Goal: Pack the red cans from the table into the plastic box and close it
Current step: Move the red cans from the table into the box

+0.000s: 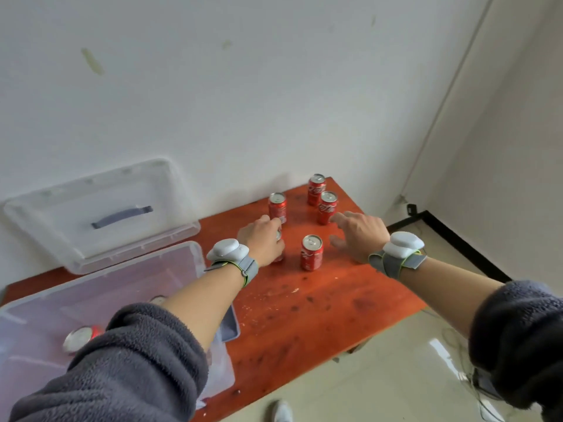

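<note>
Both arms reach over the red-brown table (320,303) toward the far right corner, where the loose red cans stand upright, so each hand can take one.

The left hand (262,243) is wrapped around a can (278,257) that it mostly hides; only a sliver of red shows past the knuckles. The right hand (358,236) is spread with nothing in it, fingers just beside the can near the right edge (327,207).

Three more stand free: one at the far edge (316,189), one beyond the left hand (277,207), and the nearest one (311,252) between the two hands.

The plastic box (128,269) sits open at the table's left end, within a short swing of the cans. Its lid (91,208) leans against the wall behind it, clear of the opening. Inside, one can (80,338) lies near the front, and a second top (157,299) seems to show beside the left forearm. By my reckoning, packing is at an early stage.
</note>
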